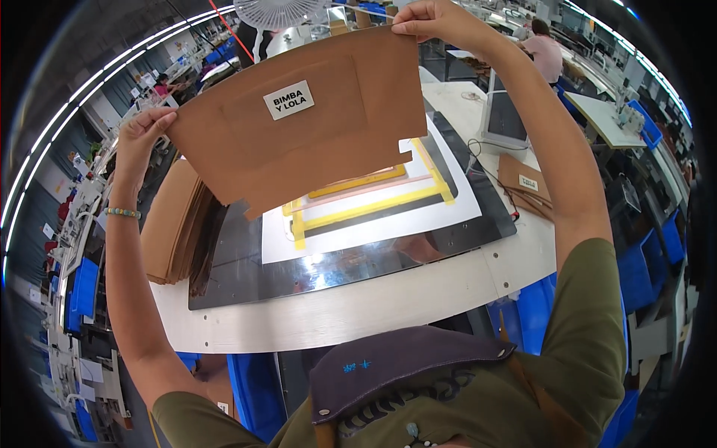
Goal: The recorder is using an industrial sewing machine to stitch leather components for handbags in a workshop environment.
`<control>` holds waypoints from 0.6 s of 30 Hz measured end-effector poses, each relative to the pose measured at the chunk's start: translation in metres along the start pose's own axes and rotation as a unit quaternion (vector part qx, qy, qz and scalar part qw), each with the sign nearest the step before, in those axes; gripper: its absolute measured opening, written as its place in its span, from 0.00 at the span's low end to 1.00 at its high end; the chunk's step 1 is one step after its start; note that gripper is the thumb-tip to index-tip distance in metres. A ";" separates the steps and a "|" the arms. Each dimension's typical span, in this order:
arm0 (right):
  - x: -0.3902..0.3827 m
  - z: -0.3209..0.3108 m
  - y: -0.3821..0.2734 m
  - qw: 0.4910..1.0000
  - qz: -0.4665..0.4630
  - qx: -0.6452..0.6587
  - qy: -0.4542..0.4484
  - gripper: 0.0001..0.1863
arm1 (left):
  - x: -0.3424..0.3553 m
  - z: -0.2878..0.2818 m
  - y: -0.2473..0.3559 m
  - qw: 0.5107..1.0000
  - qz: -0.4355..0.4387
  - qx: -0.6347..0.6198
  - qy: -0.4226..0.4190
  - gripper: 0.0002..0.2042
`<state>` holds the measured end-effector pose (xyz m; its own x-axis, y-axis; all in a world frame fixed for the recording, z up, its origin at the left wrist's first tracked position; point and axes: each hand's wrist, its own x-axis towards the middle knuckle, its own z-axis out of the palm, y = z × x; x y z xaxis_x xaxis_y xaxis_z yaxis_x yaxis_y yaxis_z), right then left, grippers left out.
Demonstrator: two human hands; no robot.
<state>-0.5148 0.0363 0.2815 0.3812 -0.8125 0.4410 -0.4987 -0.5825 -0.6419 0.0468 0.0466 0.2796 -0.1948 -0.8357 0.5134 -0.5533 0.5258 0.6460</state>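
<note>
Worktable [246, 328] in the head view is pale and smooth, with small round dark fasteners along its edge, and carries a glossy black board [351, 276] that mirrors the light. On the black board lies a white sheet [366, 234], flat and matte, crossed by yellow tape strips [373, 210] around a partly hidden frame. Above the black board, a brown panel [291, 149] hangs tilted, stiff and smooth, its top edge gently curved, its lower corners cut in steps. The hands are well apart: the left hand [149, 125] pinches the panel's upper left corner, and the right hand [422, 21] grips its upper right corner. Left of the black board stands a stack of brown panels [166, 231], edges layered; to its right are brown pieces [523, 183] with a white label [528, 182]. On the brown panel sits a white rectangular patch [289, 100] with two lines of bold black capitals. Nearer than the black board, a dark purple flap [418, 358] shows pale stitching and small blue characters. Blue bins [532, 313] sit below the table. Beyond the black board are a ribbed fan [280, 13] and a person in pink [545, 56].
</note>
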 end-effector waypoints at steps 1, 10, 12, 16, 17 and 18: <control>0.005 -0.001 -0.002 1.000 0.002 0.027 -0.002 0.08 | -0.001 0.000 -0.003 1.000 0.000 -0.004 -0.001 0.12; 0.050 -0.016 0.001 0.996 -0.045 -0.069 0.031 0.15 | 0.007 -0.014 0.011 0.999 0.016 -0.007 -0.028 0.10; 0.056 -0.016 0.006 0.994 -0.054 -0.079 0.048 0.15 | 0.008 -0.017 0.014 1.000 0.006 -0.001 -0.015 0.10; 0.060 -0.019 0.013 0.998 -0.029 -0.042 0.047 0.15 | 0.008 -0.021 0.019 1.000 0.004 -0.017 -0.010 0.11; 0.060 -0.019 0.015 0.999 -0.021 -0.020 0.038 0.15 | 0.008 -0.022 0.019 0.999 0.012 -0.022 -0.024 0.11; 0.060 -0.019 0.015 0.999 -0.020 -0.020 0.042 0.15 | 0.008 -0.023 0.019 0.999 0.014 -0.032 -0.023 0.12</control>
<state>-0.5147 -0.0215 0.3100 0.3366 -0.7863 0.5181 -0.5149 -0.6144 -0.5978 0.0528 0.0536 0.3091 -0.2476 -0.8257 0.5068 -0.4938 0.5576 0.6672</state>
